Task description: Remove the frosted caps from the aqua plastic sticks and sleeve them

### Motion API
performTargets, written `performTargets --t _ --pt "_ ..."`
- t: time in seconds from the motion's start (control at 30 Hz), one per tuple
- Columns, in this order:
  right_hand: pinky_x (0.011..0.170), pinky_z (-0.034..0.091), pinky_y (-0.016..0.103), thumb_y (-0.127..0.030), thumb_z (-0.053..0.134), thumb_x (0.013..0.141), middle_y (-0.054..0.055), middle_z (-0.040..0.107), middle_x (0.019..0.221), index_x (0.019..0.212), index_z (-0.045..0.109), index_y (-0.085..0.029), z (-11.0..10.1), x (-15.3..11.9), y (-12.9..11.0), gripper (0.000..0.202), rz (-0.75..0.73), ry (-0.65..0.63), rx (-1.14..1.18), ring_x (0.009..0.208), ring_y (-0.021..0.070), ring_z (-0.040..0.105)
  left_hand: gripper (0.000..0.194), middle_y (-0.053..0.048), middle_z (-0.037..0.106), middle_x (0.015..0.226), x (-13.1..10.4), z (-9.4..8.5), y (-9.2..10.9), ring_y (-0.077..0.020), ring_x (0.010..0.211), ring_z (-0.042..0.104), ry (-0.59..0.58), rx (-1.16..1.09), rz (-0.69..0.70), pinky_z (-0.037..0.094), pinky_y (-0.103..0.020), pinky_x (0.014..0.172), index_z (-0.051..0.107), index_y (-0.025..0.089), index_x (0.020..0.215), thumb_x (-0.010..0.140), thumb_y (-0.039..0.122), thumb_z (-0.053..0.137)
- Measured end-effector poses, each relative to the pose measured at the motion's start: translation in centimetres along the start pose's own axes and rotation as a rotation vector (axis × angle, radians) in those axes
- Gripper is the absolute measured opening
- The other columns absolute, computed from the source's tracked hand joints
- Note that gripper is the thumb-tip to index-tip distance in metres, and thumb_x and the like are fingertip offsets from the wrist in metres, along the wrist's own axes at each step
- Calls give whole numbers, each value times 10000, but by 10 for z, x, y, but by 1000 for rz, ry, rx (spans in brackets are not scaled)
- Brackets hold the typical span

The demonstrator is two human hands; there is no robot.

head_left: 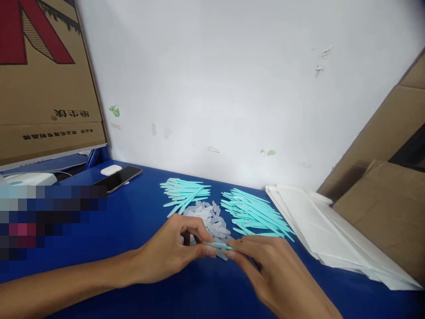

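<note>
My left hand [175, 243] and my right hand [265, 257] meet low in the middle of the head view, above the blue table. Between them is a slim turquoise stick [218, 245], held roughly level. My left thumb and forefinger pinch its paler left end, which looks covered by a translucent sleeve. The right fingertips grip the other end. Just behind my hands lies a heap of small translucent caps [207, 215], partly hidden by my left hand. Turquoise sticks form one pile [184, 190] at the back left and a larger pile [254, 210] at the right.
White plastic sheets or bags [308, 226] lie along the table's right side, beside brown cardboard [385, 212]. At the left are a phone [119, 178], a white rounded case [111, 170] and a large printed carton [49, 97]. A white wall [226, 88] rises behind the blue table [139, 221].
</note>
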State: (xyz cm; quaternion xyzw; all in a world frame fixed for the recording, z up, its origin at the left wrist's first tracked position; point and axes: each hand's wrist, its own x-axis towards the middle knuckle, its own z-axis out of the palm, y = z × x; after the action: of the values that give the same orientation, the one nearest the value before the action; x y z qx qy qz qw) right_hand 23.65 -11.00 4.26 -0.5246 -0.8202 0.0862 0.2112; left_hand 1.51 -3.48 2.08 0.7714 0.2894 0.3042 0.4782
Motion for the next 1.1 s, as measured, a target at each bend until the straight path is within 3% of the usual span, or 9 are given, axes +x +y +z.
performTargets --t 0.1,0.2,0.3,0.43,0.6,0.7,0.9,1.1 --pt "591 451 287 -361 524 1025 -35 754 816 904 726 -321 -1 0 8 239 -6 21 -70 707 192 713 194 -19 697 797 2 -3 -4 -143 696 567 46 184 97 433 -250 600 763 209 824 877 395 753" --pt "789 560 371 -519 509 1011 15 764 1129 1229 681 -359 -8 -5 28 320 34 214 -197 1002 269 731 248 -29 674 836 9 -13 -8 -164 739 539 166 286 154 437 -281 648 751 219 872 912 461 709" --pt "747 589 389 -542 446 1023 42 725 1236 1335 605 -361 -14 -16 60 394 172 336 -283 1054 282 721 273 -41 697 876 22 -35 -14 -184 766 511 341 425 202 424 -308 682 746 216 893 930 480 684" --pt "678 595 328 -441 583 964 18 770 1008 1241 661 -347 -11 -34 105 303 216 148 -190 811 224 751 291 -67 733 930 38 -67 -33 -225 840 512 455 572 205 426 -325 699 771 214 940 937 485 666" --pt "574 518 280 -285 622 883 -4 722 822 993 706 -291 -2 -41 121 138 316 45 -163 663 192 692 291 -90 755 941 46 -87 -56 -276 977 548 381 854 214 460 -345 729 791 207 971 981 428 603" --pt "559 461 272 -266 582 889 -15 694 749 875 678 -265 -1 -38 115 97 357 -18 -122 625 180 653 301 -110 754 903 47 -89 -62 -290 959 553 321 1003 257 462 -357 706 794 189 918 1001 361 561" --pt "629 427 302 -281 561 897 11 691 821 865 653 -256 -5 -30 113 101 465 -193 -103 733 204 635 293 -119 742 877 45 -81 -55 -279 935 544 311 1056 364 466 -383 737 781 154 920 1005 296 540" --pt "680 427 322 -298 540 917 14 669 930 1019 591 -275 -7 -27 110 117 531 -244 -85 797 210 632 141 -36 693 802 25 -40 -30 -191 834 523 166 898 673 468 -340 770 702 158 878 986 219 633"
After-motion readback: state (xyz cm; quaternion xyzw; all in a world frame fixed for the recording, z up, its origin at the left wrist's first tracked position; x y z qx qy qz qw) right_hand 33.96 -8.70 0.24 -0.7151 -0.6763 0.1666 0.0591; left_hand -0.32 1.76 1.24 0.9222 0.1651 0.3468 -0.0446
